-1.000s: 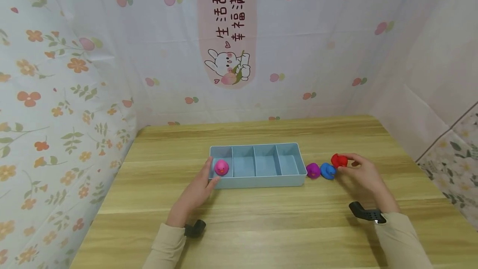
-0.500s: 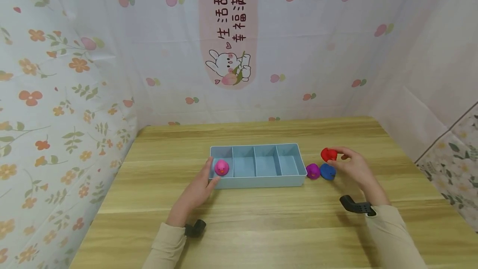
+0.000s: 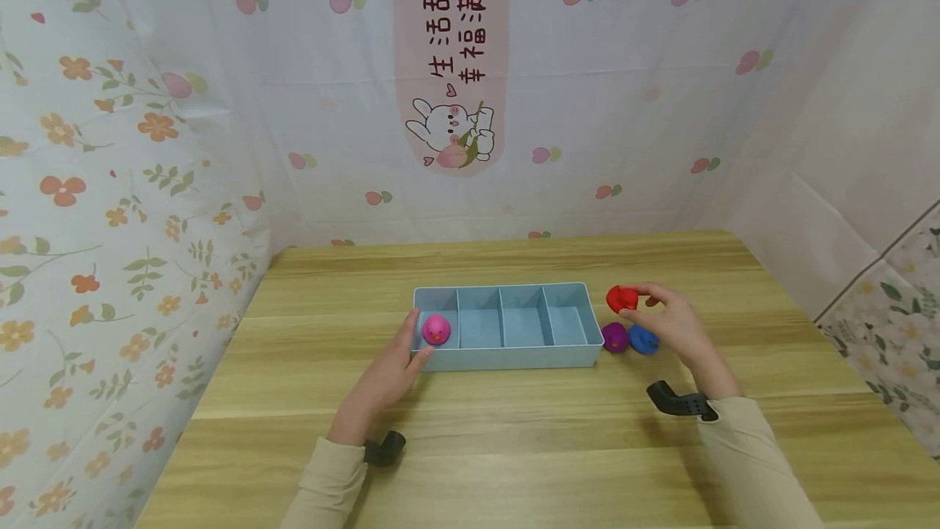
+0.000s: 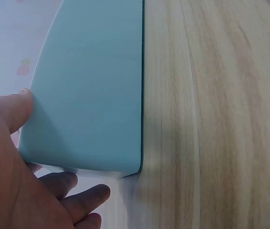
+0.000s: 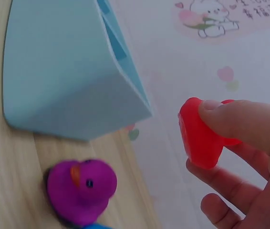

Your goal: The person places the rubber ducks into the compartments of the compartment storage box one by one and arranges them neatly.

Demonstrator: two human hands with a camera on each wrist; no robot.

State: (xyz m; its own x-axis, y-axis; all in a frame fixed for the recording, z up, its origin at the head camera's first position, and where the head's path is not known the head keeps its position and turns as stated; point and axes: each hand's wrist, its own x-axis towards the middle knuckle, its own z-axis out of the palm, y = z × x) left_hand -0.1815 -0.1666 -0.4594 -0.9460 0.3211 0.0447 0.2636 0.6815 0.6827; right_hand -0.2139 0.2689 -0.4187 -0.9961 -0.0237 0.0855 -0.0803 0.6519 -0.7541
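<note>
A light blue box [image 3: 514,357] with a row of compartments lies on the table. A pink rubber duck [image 3: 436,330] sits in its leftmost compartment. My left hand [image 3: 385,376] rests at the box's left front corner, thumb on the front wall's rim and straight, relaxed fingers along the end wall. My right hand [image 3: 676,323] pinches a red rubber duck [image 5: 202,133] between thumb and fingers, raised just right of the box. Below it on the table, a purple rubber duck [image 5: 82,191] stands close to the box's right end, with a blue rubber duck [image 3: 644,340] beside it.
The wooden table [image 3: 514,447] runs back to a white printed curtain [image 3: 624,104] with a rabbit picture. A flowered curtain [image 3: 132,211] hangs along the left side. The box's other compartments show bare floors.
My right hand has lifted the red duck from beside the blue one and carried it left, above the purple duck. My left hand and the box have stayed put.
</note>
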